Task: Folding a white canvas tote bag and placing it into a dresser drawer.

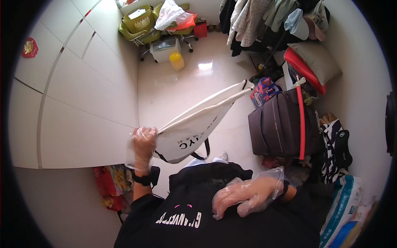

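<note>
My left hand (143, 145), in a clear plastic glove with a black band at the wrist, grips one end of a white tote bag (194, 124) with black straps and black lettering. The bag stretches out from that hand toward the upper right, held above the floor. My right hand (244, 196), also gloved in clear plastic, rests flat against my black shirt with its fingers apart and nothing in it.
White cabinet doors (78, 95) fill the left. A dark suitcase (277, 126) with a red pole (301, 124) stands at right, with pillows (316, 62) and hanging clothes (256, 20) behind. Green baskets (138, 22), a clear box (165, 49) and a yellow container (177, 61) sit at the far end of the glossy tiled floor (182, 89).
</note>
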A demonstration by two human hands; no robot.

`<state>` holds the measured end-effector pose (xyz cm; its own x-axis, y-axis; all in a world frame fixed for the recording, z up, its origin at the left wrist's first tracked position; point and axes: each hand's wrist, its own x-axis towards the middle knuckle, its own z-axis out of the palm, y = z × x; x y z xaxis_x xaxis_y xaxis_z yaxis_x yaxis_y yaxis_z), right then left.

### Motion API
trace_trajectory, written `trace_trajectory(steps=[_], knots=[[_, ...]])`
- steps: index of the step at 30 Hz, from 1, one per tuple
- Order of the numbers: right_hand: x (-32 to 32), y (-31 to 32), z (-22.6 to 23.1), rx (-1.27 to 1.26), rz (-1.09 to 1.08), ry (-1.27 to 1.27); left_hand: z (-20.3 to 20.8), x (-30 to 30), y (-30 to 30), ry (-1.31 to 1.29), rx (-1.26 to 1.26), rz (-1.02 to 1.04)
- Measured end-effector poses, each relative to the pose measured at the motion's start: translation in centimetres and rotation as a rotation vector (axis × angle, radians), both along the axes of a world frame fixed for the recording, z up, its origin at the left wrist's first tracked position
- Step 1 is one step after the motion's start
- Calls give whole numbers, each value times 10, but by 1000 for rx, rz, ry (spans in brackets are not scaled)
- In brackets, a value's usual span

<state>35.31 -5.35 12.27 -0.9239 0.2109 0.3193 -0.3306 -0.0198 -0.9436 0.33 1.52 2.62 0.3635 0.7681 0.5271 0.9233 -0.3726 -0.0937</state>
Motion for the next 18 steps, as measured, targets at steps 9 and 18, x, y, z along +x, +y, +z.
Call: trace_trajectory(steps=[9,18], knots=[[2,1,-7,-55,237,-144,-3,-6,-2,109,-8,22],[27,10,-8,-38,455,-132,-12,-3,-4,157,-127,84]])
